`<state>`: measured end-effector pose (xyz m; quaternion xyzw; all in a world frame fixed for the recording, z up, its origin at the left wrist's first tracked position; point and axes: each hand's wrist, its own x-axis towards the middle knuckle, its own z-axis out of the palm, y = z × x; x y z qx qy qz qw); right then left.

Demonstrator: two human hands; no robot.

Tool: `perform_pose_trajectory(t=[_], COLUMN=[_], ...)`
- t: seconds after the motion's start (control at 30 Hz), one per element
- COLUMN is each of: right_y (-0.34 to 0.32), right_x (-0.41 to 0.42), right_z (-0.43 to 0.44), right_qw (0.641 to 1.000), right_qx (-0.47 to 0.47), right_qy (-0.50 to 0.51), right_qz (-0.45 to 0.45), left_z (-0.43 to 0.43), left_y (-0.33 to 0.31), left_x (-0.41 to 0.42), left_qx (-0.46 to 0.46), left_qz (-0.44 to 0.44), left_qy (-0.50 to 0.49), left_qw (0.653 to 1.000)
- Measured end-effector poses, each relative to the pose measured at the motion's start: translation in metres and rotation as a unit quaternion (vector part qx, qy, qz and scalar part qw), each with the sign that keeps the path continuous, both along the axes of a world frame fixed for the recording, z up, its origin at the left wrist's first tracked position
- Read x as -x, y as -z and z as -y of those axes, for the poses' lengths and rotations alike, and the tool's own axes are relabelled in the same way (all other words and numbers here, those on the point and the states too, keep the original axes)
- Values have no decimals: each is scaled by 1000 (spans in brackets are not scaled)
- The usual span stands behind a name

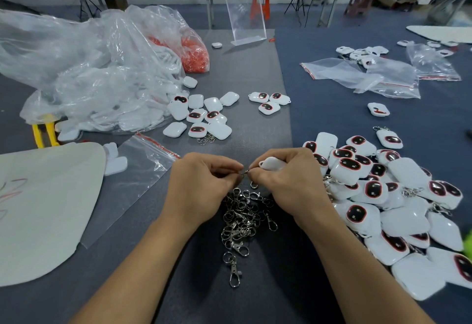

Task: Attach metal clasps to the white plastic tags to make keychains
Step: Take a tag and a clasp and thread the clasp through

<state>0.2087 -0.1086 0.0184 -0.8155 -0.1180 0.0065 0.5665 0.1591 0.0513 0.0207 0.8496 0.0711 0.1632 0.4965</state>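
Note:
My right hand (pixel 286 183) grips a white plastic tag (pixel 272 163), whose small loop points left. My left hand (pixel 201 186) pinches a small metal ring (pixel 244 172) right at that loop, and the fingertips of both hands meet there. A clasp hook (pixel 254 184) hangs just below the fingertips. Under my hands lies a heap of loose metal clasps (pixel 241 224) on the grey table. To the right, a big pile of white tags (pixel 398 208) with dark red-rimmed faces covers the cloth, some with clasps on them. A smaller group of tags (pixel 201 117) lies farther back at centre.
Large crumpled plastic bags (pixel 84 68) of white parts and an orange bag (pixel 194 53) fill the back left. An empty zip bag (pixel 135 170) and a white sheet (pixel 43 203) lie left of my hands. Clear bags (pixel 370 76) and an acrylic stand (pixel 246 14) are farther back.

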Motion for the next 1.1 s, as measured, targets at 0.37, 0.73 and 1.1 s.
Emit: perform_pose_trajectory(t=[0.37, 0.73, 1.1], right_y=[-2, -7, -13], right_x=[3, 9, 7], right_z=[2, -4, -5], right_qw=[991, 995, 968], right_qx=[50, 36, -229], right_qy=[70, 14, -16], right_qz=[107, 92, -103], left_z=[0, 5, 8], left_y=[-1, 2, -2], left_x=[-3, 2, -4], left_qx=[-22, -100, 163], left_qz=[45, 99, 43], left_qy=[-28, -31, 26], left_qw=[998, 990, 985])
